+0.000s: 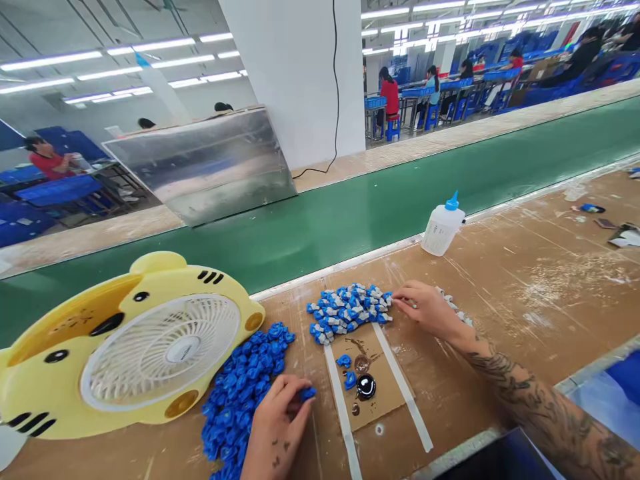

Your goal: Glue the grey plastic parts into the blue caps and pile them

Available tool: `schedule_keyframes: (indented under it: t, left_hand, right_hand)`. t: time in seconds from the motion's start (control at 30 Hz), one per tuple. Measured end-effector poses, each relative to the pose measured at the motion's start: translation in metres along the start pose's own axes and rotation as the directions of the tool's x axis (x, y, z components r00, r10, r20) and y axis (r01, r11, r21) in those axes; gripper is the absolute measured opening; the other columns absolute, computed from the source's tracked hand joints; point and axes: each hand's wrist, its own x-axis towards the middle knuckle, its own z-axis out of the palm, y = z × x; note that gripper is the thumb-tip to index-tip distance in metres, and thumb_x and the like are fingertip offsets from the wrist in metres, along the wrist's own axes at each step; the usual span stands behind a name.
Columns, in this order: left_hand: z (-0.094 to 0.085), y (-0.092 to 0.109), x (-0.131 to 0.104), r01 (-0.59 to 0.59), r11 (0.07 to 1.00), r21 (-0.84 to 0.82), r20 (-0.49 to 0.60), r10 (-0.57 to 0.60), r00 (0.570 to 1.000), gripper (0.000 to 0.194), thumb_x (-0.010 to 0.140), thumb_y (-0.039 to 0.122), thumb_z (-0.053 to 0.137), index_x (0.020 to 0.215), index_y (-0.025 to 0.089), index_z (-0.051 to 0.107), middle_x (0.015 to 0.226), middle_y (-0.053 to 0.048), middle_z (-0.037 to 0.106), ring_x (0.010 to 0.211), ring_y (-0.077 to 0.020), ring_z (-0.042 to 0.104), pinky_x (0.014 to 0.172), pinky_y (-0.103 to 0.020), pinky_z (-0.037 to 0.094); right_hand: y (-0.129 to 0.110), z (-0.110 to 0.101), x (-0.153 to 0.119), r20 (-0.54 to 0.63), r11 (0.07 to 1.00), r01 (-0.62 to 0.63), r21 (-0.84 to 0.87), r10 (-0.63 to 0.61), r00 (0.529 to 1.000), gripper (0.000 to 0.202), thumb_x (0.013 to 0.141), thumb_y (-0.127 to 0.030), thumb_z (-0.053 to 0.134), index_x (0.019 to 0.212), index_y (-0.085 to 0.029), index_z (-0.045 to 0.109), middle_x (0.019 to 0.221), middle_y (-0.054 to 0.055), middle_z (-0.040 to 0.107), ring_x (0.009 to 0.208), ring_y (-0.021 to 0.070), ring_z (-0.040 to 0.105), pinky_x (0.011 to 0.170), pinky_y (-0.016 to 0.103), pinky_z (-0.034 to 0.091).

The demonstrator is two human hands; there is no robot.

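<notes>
My left hand pinches a small blue molded piece between thumb and fingers, beside a heap of similar blue pieces. Farther forward, my right hand has its fingertips closed at the right edge of a cluster of blue-and-grey pieces, apparently on one of them. Small grey pieces lie partly hidden behind that hand. Between my hands is a cardboard sheet with white tape strips. On it sit two loose blue pieces and a glossy black round blob with brown smears.
A yellow animal-faced fan lies at the left. A white squeeze bottle with a blue tip stands near the green conveyor belt. A metal sheet leans behind the belt. Scraps lie far right; people sit at distant tables.
</notes>
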Motion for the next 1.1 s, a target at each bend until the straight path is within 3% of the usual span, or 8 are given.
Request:
schedule_keyframes:
  t: [0.17, 0.33, 0.43, 0.53, 0.67, 0.83, 1.0, 1.1]
  left_hand:
    - [0.019, 0.007, -0.015, 0.214, 0.837, -0.503, -0.075, -0.290, 0.954, 0.035, 0.055, 0.050, 0.089, 0.077, 0.024, 0.083, 0.089, -0.008, 0.077, 0.081, -0.0260, 0.073, 0.067, -0.028, 0.061]
    - [0.045, 0.030, -0.025, 0.243, 0.659, -0.712, -0.055, -0.397, 0.916, 0.044, 0.057, 0.055, 0.090, 0.083, 0.021, 0.084, 0.090, -0.009, 0.077, 0.080, -0.0242, 0.072, 0.067, -0.029, 0.060]
    - [0.054, 0.040, -0.025, 0.219, 0.666, -0.713, -0.002, -0.314, 0.949, 0.040, 0.064, 0.051, 0.087, 0.089, 0.020, 0.084, 0.087, -0.009, 0.076, 0.069, -0.0198, 0.069, 0.061, -0.028, 0.059]
    - [0.063, 0.036, -0.028, 0.255, 0.709, -0.657, -0.012, -0.348, 0.938, 0.037, 0.065, 0.047, 0.085, 0.092, 0.021, 0.083, 0.084, -0.009, 0.077, 0.073, -0.0230, 0.073, 0.064, -0.030, 0.061]
    - [0.069, 0.026, -0.036, 0.243, 0.825, -0.510, -0.052, -0.311, 0.949, 0.025, 0.072, 0.043, 0.080, 0.087, 0.022, 0.082, 0.092, -0.009, 0.078, 0.080, -0.0242, 0.074, 0.069, -0.031, 0.062]
    - [0.058, 0.033, -0.031, 0.164, 0.937, -0.309, 0.027, -0.164, 0.986, 0.025, 0.084, 0.041, 0.070, 0.099, 0.025, 0.083, 0.098, -0.009, 0.076, 0.088, -0.0239, 0.073, 0.073, -0.031, 0.061]
    - [0.051, 0.048, -0.032, 0.331, 0.852, -0.405, 0.122, -0.309, 0.943, 0.034, 0.079, 0.047, 0.077, 0.103, 0.024, 0.082, 0.085, -0.006, 0.075, 0.055, -0.0159, 0.065, 0.053, -0.028, 0.058]
    - [0.053, 0.051, -0.041, 0.384, 0.749, -0.539, 0.057, -0.423, 0.904, 0.037, 0.068, 0.053, 0.085, 0.088, 0.022, 0.083, 0.094, -0.007, 0.075, 0.053, -0.0143, 0.064, 0.049, -0.027, 0.056]
  right_hand:
    - [0.030, -0.034, -0.013, 0.152, 0.989, 0.088, -0.120, -0.070, 0.986, 0.015, 0.084, -0.011, 0.068, 0.093, -0.018, 0.077, 0.089, 0.009, 0.074, 0.089, 0.0251, 0.064, 0.081, 0.035, 0.051]
    - [0.031, -0.027, -0.012, 0.263, 0.972, 0.180, -0.153, -0.135, 0.955, 0.016, 0.084, -0.009, 0.065, 0.082, -0.019, 0.077, 0.086, 0.010, 0.074, 0.096, 0.0265, 0.063, 0.086, 0.037, 0.050]
    - [0.026, -0.019, -0.021, 0.221, 0.985, 0.160, -0.067, -0.142, 0.965, 0.025, 0.093, -0.013, 0.054, 0.096, -0.018, 0.078, 0.093, 0.012, 0.074, 0.091, 0.0246, 0.065, 0.082, 0.036, 0.052]
    - [0.015, -0.013, -0.043, 0.147, 0.975, 0.027, 0.220, -0.061, 0.987, 0.027, 0.097, -0.026, 0.053, 0.116, -0.022, 0.073, 0.098, 0.009, 0.075, 0.084, 0.0204, 0.069, 0.076, 0.031, 0.055]
    - [-0.012, -0.005, -0.073, 0.168, 0.831, -0.173, 0.529, 0.097, 0.981, 0.024, 0.094, -0.038, 0.061, 0.103, -0.023, 0.077, 0.096, 0.008, 0.076, 0.083, 0.0204, 0.070, 0.072, 0.028, 0.056]
    - [-0.039, 0.003, -0.088, 0.165, 0.693, -0.220, 0.687, 0.147, 0.975, 0.026, 0.096, -0.039, 0.059, 0.103, -0.024, 0.079, 0.097, 0.008, 0.072, 0.082, 0.0174, 0.067, 0.069, 0.025, 0.054]
    - [-0.047, 0.010, -0.092, 0.182, 0.605, -0.270, 0.749, 0.204, 0.962, 0.027, 0.093, -0.043, 0.064, 0.097, -0.020, 0.079, 0.087, 0.007, 0.071, 0.073, 0.0155, 0.064, 0.065, 0.024, 0.053]
    - [-0.046, 0.012, -0.093, 0.168, 0.593, -0.269, 0.759, 0.221, 0.961, 0.031, 0.093, -0.047, 0.064, 0.096, -0.020, 0.080, 0.084, 0.006, 0.072, 0.072, 0.0158, 0.064, 0.064, 0.024, 0.052]
